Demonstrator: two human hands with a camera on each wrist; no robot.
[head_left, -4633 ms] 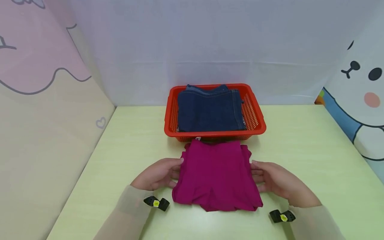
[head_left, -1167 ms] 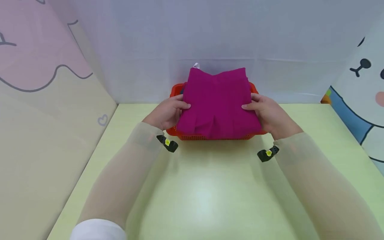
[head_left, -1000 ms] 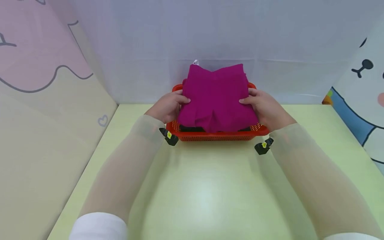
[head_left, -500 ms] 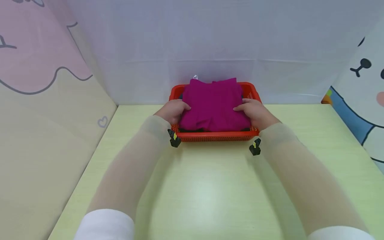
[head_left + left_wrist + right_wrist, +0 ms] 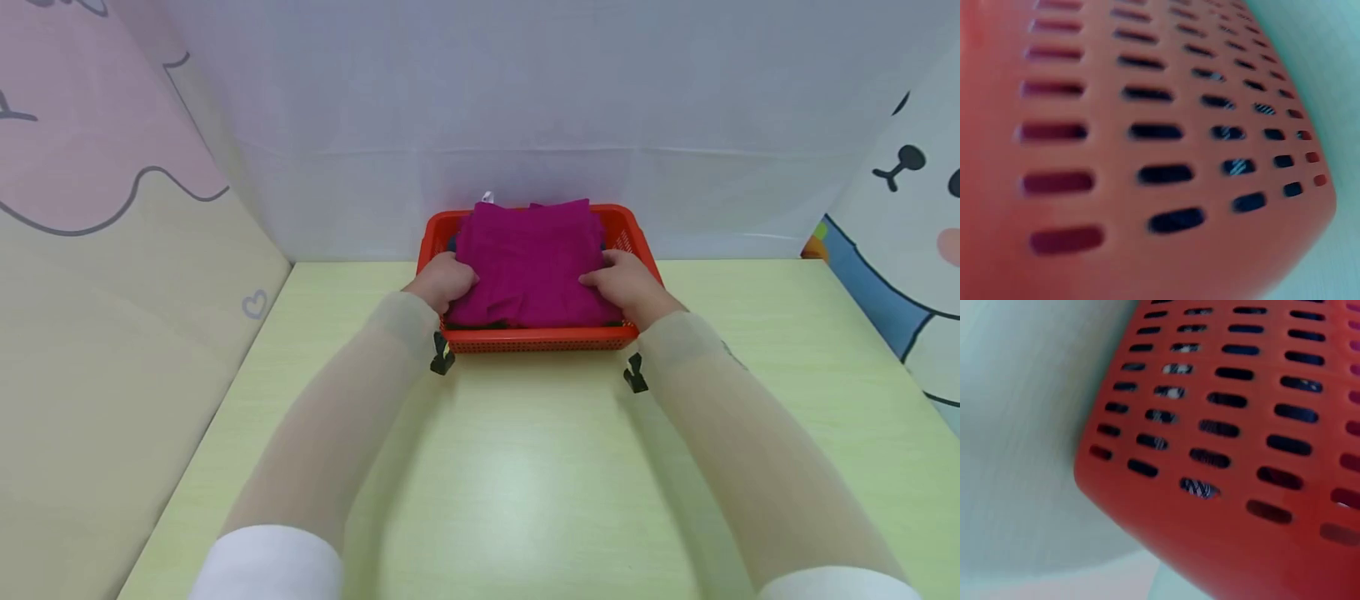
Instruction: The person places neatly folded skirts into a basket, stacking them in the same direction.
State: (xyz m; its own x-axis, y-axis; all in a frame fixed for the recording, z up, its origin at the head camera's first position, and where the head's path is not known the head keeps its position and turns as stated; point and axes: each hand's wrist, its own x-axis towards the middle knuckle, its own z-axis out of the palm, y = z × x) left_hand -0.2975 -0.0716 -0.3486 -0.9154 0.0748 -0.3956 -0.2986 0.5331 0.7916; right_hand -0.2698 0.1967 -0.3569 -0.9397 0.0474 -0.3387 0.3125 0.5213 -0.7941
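A folded magenta garment (image 5: pixel 528 271) with a small white tag (image 5: pixel 488 197) at its far left corner lies in the red plastic basket (image 5: pixel 540 335). My left hand (image 5: pixel 446 279) holds its left side, thumb on top, the other fingers hidden down inside the basket. On the opposite side, my right hand (image 5: pixel 628 285) grips the right edge with the thumb over the cloth. Dark denim (image 5: pixel 452 243) peeks out beneath. Both wrist views show only the slotted outer walls of the basket, with dark and patterned cloth behind the slots; neither hand appears there.
The basket stands at the back of a pale yellow-green table (image 5: pixel 510 467), near a white back curtain (image 5: pixel 525 92). Printed panels flank the table: a pink and cream one (image 5: pixel 112 333) at left, one with a cartoon animal face (image 5: pixel 922 275) at right.
The magenta garment went from the table in front of the basket, up over it, then down into it. In the last half second both hands moved slightly inward and lower.
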